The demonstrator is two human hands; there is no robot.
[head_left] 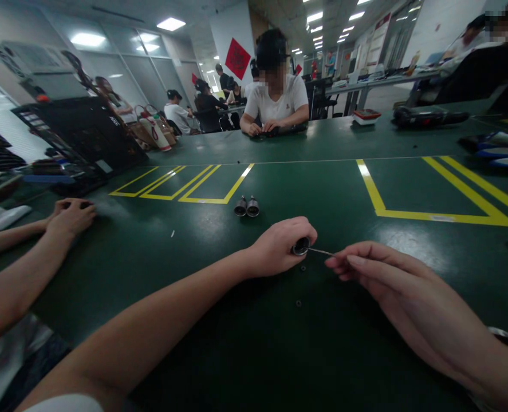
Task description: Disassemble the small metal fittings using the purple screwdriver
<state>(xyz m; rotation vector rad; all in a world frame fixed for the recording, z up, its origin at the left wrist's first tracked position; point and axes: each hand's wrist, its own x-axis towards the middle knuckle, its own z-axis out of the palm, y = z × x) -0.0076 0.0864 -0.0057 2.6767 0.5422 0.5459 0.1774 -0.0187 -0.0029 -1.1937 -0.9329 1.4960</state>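
Observation:
My left hand (279, 246) is wrapped round a dark metal cup-shaped part (300, 246), its open mouth turned toward the right. Between the thumb and fingertips of my right hand (386, 274) is a thin metal pick (321, 252). The pick's far end reaches the mouth of the part; how deep it goes I cannot tell. Below my left hand, two small dark rings (303, 268) lie apart on the green table (245, 349). Farther off, two similar metal cup-shaped parts (246, 206) stand side by side.
Yellow tape outlines (206, 201) mark the table. At left rest another person's hands (71, 220). Across the table a person in a white shirt (279, 100) works with both hands. A black tool-like object (428, 117) and a red-and-white box (366, 117) lie at the far right.

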